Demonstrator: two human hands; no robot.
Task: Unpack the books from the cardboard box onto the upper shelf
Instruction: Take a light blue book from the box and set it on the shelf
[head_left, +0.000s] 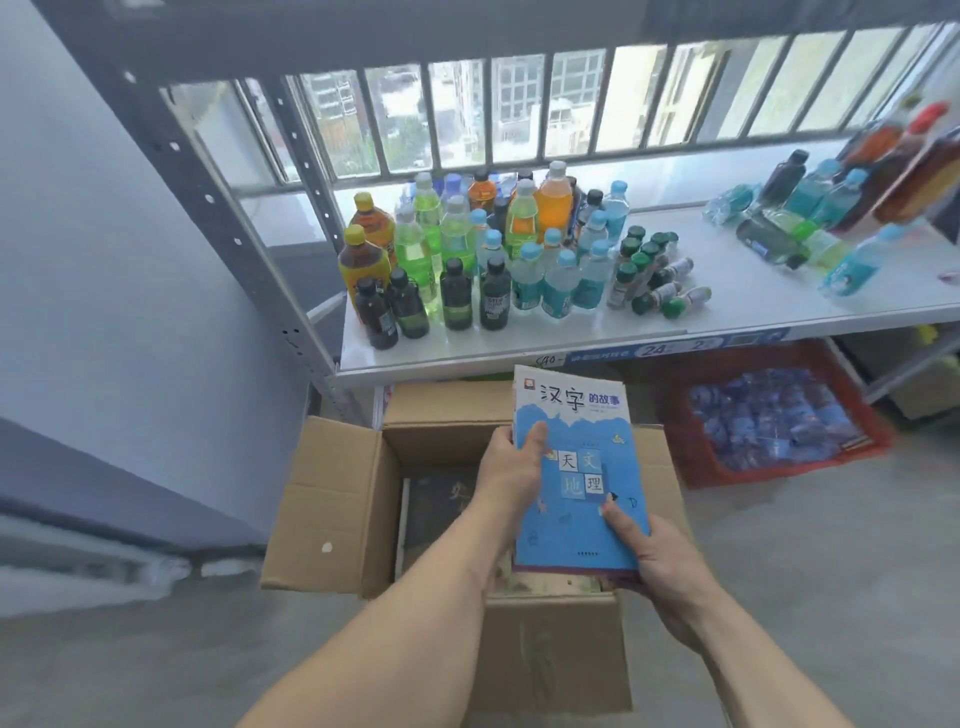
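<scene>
Above the open brown cardboard box (363, 499) on the grey floor, a small stack of paperback books topped by a blue-and-white cover with Chinese characters (576, 467), held by both hands. Left hand (511, 467) clamped on the stack's left long edge, thumb lying over the cover; right hand (649, 553) gripping the near right corner, thumb on top, fingers underneath. Long axis of the stack pointing away from the body, straight toward the white shelf board (753, 306) just beyond and above the box. Far short edge already near the shelf's front lip, so probably a lift and a forward push next, left hand nearer the shelf and better placed to guide. Crowded cluster of plastic drink bottles (483, 254) standing on the left half of that board, more bottles (831, 218) at the far right; bare strip between them the likely landing spot. Whether this board counts as the upper shelf: hard to tell. Another dark book (434, 509) lying deep in the box. Red plastic crate (769, 421) under the shelf, right of the box.
</scene>
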